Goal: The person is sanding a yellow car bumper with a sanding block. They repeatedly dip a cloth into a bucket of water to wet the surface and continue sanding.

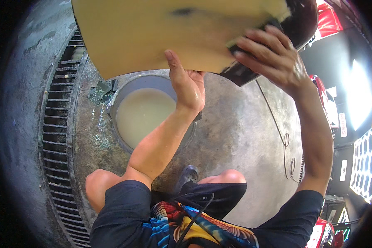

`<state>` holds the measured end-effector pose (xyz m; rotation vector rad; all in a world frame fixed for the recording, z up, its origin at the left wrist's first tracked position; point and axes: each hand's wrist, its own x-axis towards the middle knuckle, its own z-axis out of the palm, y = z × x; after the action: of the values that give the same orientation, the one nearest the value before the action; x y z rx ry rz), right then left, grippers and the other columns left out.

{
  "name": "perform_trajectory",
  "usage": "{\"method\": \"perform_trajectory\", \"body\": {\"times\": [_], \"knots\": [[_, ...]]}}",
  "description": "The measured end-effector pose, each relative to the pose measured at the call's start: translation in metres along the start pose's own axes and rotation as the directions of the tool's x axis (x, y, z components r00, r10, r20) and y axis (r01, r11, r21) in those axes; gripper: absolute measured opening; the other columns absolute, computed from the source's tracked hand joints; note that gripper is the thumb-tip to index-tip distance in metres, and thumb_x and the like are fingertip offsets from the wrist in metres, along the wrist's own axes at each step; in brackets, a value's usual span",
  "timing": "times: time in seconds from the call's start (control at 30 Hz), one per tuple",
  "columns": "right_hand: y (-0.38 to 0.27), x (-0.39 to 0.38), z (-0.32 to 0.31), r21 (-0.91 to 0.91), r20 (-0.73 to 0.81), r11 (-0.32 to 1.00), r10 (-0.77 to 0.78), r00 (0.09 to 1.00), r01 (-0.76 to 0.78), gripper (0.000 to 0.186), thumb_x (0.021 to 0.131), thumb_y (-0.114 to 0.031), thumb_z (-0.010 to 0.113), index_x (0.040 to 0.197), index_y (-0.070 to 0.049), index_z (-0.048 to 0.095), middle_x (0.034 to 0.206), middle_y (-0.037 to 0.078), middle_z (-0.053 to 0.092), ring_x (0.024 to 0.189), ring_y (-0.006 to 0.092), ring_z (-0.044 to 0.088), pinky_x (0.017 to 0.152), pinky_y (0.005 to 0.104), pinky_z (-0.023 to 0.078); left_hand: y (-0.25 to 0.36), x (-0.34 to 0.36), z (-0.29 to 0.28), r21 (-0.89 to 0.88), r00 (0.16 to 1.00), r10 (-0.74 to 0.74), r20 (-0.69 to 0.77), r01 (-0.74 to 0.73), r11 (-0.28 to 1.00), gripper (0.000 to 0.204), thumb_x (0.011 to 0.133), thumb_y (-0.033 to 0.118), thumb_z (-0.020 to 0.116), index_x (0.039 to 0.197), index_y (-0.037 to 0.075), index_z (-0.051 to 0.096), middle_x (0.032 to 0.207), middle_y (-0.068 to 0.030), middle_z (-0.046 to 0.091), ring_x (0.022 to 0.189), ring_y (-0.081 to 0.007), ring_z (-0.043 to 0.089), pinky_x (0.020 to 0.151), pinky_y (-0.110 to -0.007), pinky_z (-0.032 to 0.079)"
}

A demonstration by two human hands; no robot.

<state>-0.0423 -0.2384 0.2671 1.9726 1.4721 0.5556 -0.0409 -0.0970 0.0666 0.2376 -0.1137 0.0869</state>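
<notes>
A large, smooth, curved panel (128,37), tan over most of its face and glossy black toward the right, fills the top of the view. My left hand (188,84) grips its near edge, thumb on the face and fingers curled underneath, where they are partly hidden. Over on the right side, my right hand (273,58) presses a small dark block with a yellow-green edge (234,46) flat against the panel; it looks like a sanding block. Below the panel stands a grey bucket (116,124) of cloudy, pale water, partly covered by my left forearm.
Dark sheets resembling sandpaper (100,93) hang at the bucket's left rim. A metal drain grate (56,136) curves along the left floor. A thin cable (273,109) lies looped on the concrete at right. Red vehicles (324,97) and bright lights (358,95) are farther right.
</notes>
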Motion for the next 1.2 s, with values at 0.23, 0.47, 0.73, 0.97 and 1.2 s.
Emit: {"method": "perform_trajectory", "body": {"times": [0.23, 0.47, 0.73, 0.97, 1.2], "knots": [[0.003, 0.024, 0.004, 0.039, -0.035, 0.997, -0.063, 0.997, 0.065, 0.047, 0.082, -0.018, 0.069, 0.129, -0.019, 0.070, 0.142, -0.001, 0.062, 0.133, 0.0232, 0.059, 0.115, 0.0462, 0.047, -0.004, 0.000, 0.001, 0.002, 0.999, 0.013, 0.034, -0.013, 1.000, 0.090, 0.102, 0.078, 0.033, 0.161, 0.009, 0.032, 0.159, -0.0079, 0.044, 0.145, -0.0233, 0.044, 0.119, -0.043, 0.037], [0.002, 0.013, -0.008, -0.005, 0.039, 1.000, 0.009, 0.999, -0.009, 0.045, 0.083, -0.016, 0.071, 0.128, -0.018, 0.072, 0.139, 0.001, 0.066, 0.132, 0.0242, 0.061, 0.115, 0.0469, 0.047, -0.003, 0.001, -0.004, -0.024, 1.000, -0.017, 0.002, 0.018, 1.000, 0.090, 0.102, 0.078, 0.034, 0.161, 0.010, 0.032, 0.159, -0.0071, 0.044, 0.145, -0.0219, 0.044, 0.119, -0.042, 0.038], [-0.004, 0.072, 0.008, 0.088, -0.170, 0.994, -0.049, 0.984, 0.064, 0.040, 0.083, -0.018, 0.074, 0.122, -0.016, 0.076, 0.134, 0.003, 0.070, 0.127, 0.0270, 0.064, 0.112, 0.0484, 0.047, -0.004, -0.001, 0.000, -0.040, 0.999, 0.044, -0.016, -0.045, 0.998, 0.090, 0.101, 0.078, 0.037, 0.160, 0.011, 0.033, 0.157, -0.0064, 0.046, 0.144, -0.0204, 0.045, 0.119, -0.041, 0.039], [-0.004, 0.038, -0.002, 0.005, -0.076, 1.000, 0.012, 0.997, -0.012, 0.043, 0.080, -0.019, 0.076, 0.123, -0.016, 0.076, 0.133, 0.002, 0.068, 0.125, 0.0273, 0.064, 0.110, 0.0483, 0.048, -0.003, 0.001, -0.005, -0.037, 1.000, -0.012, 0.016, 0.013, 0.999, 0.091, 0.102, 0.077, 0.037, 0.160, 0.008, 0.032, 0.158, -0.0084, 0.045, 0.143, -0.0211, 0.046, 0.119, -0.041, 0.039], [-0.014, 0.088, 0.010, 0.080, -0.114, 0.997, -0.004, 0.993, 0.013, 0.040, 0.081, -0.020, 0.078, 0.120, -0.016, 0.077, 0.135, 0.002, 0.069, 0.124, 0.0262, 0.065, 0.108, 0.0470, 0.049, -0.006, 0.002, -0.005, -0.076, 0.999, -0.038, 0.017, 0.040, 0.996, 0.093, 0.102, 0.078, 0.033, 0.162, 0.007, 0.028, 0.160, -0.0082, 0.042, 0.144, -0.0221, 0.046, 0.118, -0.041, 0.041]]}}
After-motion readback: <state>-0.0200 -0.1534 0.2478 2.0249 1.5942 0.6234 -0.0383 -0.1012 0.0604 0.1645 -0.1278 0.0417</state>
